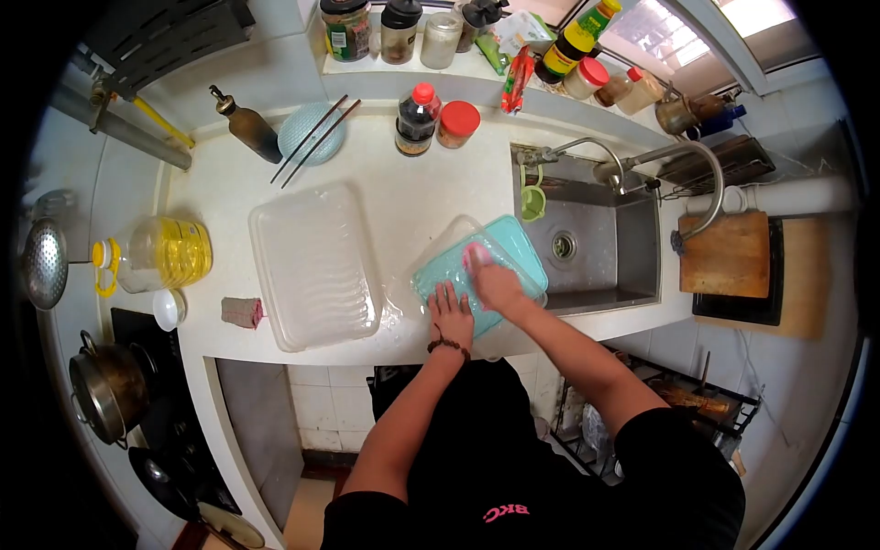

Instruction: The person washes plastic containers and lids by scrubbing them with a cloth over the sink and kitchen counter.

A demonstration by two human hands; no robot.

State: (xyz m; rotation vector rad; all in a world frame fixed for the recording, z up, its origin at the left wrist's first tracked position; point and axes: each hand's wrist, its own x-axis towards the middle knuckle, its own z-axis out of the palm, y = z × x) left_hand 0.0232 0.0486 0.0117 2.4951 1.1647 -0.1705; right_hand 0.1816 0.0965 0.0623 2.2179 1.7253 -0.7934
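Observation:
A clear plastic lid or shallow box (458,232) lies at a slant over a teal rectangular tray or lid (515,240) on the counter, beside the sink. Its surface looks wet. My left hand (451,316) rests flat on its near left part, fingers spread. With my right hand (496,284) I press a pink sponge or cloth (469,257) on the clear plastic; the fingers wrap round it and hide much of it. Left of my hands, a large translucent plastic container or lid (313,266) lies on the counter.
The steel sink (637,247) with its faucet (720,183) is on the right. A folded cloth (241,313) and an oil jug (170,255) sit to the left. Behind are a bowl (312,133) with chopsticks, a sauce bottle (418,119) and a red-lidded jar (457,124).

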